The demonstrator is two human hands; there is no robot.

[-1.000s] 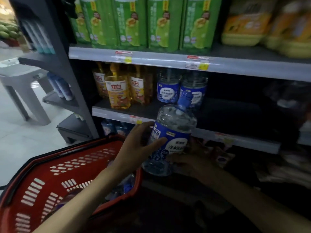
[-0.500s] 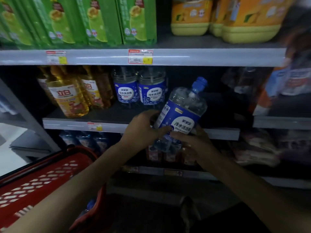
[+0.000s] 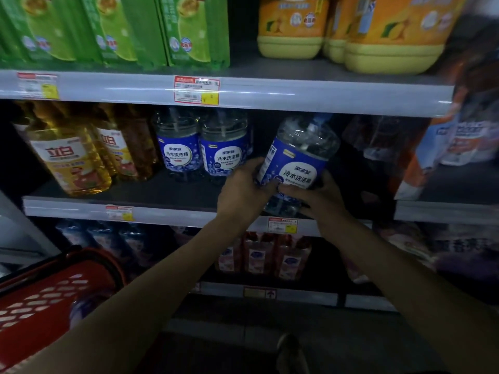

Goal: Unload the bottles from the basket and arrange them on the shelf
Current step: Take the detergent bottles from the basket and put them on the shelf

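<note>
A clear bottle with a blue label (image 3: 298, 160) is tilted to the right over the middle shelf (image 3: 162, 209), just inside its front edge. My left hand (image 3: 244, 188) grips its lower left side and my right hand (image 3: 317, 194) holds its lower right and base. Two matching blue-label bottles (image 3: 201, 149) stand upright on the same shelf just to the left. The red basket (image 3: 40, 306) sits at the lower left, with a bottle dimly visible inside it.
Yellow detergent bottles (image 3: 70, 152) fill the left of the middle shelf. Green packs (image 3: 113, 31) and orange jugs (image 3: 351, 31) sit on the shelf above. Red-pink bottles (image 3: 264, 255) line the lower shelf. Dark goods crowd the right side.
Both hands have lifted the bottle from above the basket up and right, into the middle shelf opening beside the two matching bottles. The view has shifted right and closer.
</note>
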